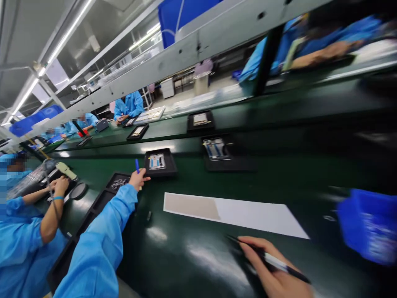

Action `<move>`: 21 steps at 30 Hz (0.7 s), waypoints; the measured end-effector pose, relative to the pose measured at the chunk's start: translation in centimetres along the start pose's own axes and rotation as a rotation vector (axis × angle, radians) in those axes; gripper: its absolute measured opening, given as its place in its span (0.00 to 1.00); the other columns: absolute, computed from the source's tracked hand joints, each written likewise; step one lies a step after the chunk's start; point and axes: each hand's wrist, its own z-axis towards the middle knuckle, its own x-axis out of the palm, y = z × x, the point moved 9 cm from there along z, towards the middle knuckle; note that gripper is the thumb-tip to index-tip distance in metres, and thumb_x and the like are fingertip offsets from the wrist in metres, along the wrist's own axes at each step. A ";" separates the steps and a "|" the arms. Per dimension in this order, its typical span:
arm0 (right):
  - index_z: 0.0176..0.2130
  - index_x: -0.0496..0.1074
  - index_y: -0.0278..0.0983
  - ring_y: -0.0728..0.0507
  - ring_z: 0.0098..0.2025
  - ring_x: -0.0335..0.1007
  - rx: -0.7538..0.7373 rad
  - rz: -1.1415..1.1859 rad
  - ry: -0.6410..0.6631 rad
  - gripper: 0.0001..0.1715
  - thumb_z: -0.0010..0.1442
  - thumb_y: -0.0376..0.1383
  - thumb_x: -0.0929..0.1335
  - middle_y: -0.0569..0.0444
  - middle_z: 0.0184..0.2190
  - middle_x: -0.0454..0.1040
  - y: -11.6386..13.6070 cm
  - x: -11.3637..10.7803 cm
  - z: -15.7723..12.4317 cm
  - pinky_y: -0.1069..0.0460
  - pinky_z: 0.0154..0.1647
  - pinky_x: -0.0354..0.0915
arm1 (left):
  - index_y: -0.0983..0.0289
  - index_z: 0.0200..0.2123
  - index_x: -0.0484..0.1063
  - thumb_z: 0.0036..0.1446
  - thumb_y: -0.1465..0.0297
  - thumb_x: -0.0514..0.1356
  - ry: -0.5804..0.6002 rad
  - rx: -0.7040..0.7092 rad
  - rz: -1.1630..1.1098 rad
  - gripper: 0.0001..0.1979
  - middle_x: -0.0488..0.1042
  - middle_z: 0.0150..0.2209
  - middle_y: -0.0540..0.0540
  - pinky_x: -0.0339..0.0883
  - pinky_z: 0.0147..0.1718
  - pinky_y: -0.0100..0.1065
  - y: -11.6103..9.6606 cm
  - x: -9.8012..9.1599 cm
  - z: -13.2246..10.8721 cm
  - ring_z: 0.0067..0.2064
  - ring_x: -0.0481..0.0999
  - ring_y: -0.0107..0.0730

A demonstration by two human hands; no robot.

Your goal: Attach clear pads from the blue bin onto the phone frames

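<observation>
My left hand [138, 179] reaches forward with its fingers closed around a thin blue stick-like tool [137, 166]. Its fingertips are at the near left corner of a black tray [171, 169]; whether they grip the rim I cannot tell. Inside that tray lies a flat silver part with blue strips [156, 162]. Low on the right, my right hand [279, 281] holds dark tweezers [274, 262] with a white band, their tips pointing left over the table. Beyond them lies a long white strip [248, 211], partly grey-beige.
A long black compartment tray [89, 217] with small parts runs beneath my left arm. Another black tray [229, 164] stands behind the strip, and a blue bin [353, 219] at right. A co-worker's hands [60, 186] are at far left. More trays sit on the raised ledge [173, 129].
</observation>
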 end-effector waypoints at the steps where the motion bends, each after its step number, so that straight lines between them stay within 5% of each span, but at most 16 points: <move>1: 0.35 0.76 0.43 0.42 0.31 0.73 -0.012 0.015 0.002 0.24 0.67 0.57 0.65 0.55 0.32 0.75 0.4 -0.1 0.1 0.53 0.32 0.73 | 0.68 0.58 0.63 0.69 0.65 0.55 -0.028 0.013 0.015 0.18 0.72 0.38 0.55 0.55 0.16 0.20 -0.6 -0.4 1.1 0.27 0.74 0.23; 4: 0.38 0.78 0.42 0.44 0.34 0.75 -0.042 0.079 -0.001 0.19 0.68 0.50 0.65 0.56 0.35 0.75 1.2 0.0 0.4 0.57 0.37 0.72 | 0.67 0.56 0.64 0.70 0.66 0.55 -0.085 0.067 0.083 0.16 0.72 0.43 0.56 0.68 0.24 0.24 -2.3 -0.9 3.1 0.33 0.74 0.26; 6: 0.40 0.79 0.42 0.45 0.38 0.75 -0.039 0.134 0.030 0.17 0.69 0.49 0.66 0.55 0.37 0.75 1.3 0.5 0.3 0.59 0.40 0.71 | 0.67 0.56 0.65 0.69 0.67 0.55 -0.058 0.105 0.145 0.15 0.72 0.45 0.57 0.72 0.28 0.27 -3.1 0.4 3.5 0.35 0.75 0.27; 9: 0.44 0.81 0.42 0.43 0.41 0.74 0.011 0.187 0.078 0.18 0.69 0.49 0.66 0.52 0.39 0.75 0.7 1.2 0.2 0.58 0.40 0.71 | 0.67 0.53 0.68 0.68 0.68 0.57 0.096 0.152 0.258 0.14 0.73 0.44 0.56 0.73 0.30 0.29 -3.6 5.7 3.4 0.35 0.76 0.28; 13: 0.45 0.81 0.42 0.39 0.42 0.73 0.123 0.183 0.063 0.25 0.67 0.55 0.66 0.49 0.40 0.74 -0.9 0.9 -0.2 0.53 0.43 0.72 | 0.68 0.49 0.71 0.66 0.67 0.60 0.349 0.215 0.416 0.12 0.75 0.41 0.55 0.75 0.34 0.33 -3.8 16.3 2.1 0.35 0.76 0.29; 16: 0.48 0.81 0.40 0.38 0.35 0.73 0.248 0.236 0.110 0.32 0.65 0.61 0.66 0.48 0.36 0.74 -2.5 1.4 -0.9 0.52 0.35 0.73 | 0.68 0.50 0.71 0.65 0.67 0.62 0.428 0.269 0.531 0.13 0.75 0.42 0.56 0.75 0.41 0.38 -4.3 22.6 1.1 0.39 0.77 0.32; 18: 0.53 0.78 0.38 0.41 0.28 0.70 0.310 0.314 0.142 0.36 0.66 0.63 0.65 0.49 0.31 0.73 -3.2 2.1 -1.4 0.52 0.29 0.70 | 0.67 0.51 0.71 0.64 0.66 0.62 0.403 0.306 0.603 0.15 0.74 0.47 0.58 0.73 0.47 0.44 -4.7 24.9 0.7 0.45 0.76 0.36; 21: 0.56 0.74 0.34 0.43 0.25 0.67 0.329 0.401 0.138 0.40 0.67 0.64 0.64 0.50 0.29 0.72 -3.2 2.6 -1.5 0.52 0.28 0.67 | 0.67 0.52 0.70 0.64 0.65 0.62 0.322 0.325 0.674 0.16 0.72 0.52 0.60 0.70 0.52 0.49 -5.3 25.7 0.4 0.51 0.74 0.41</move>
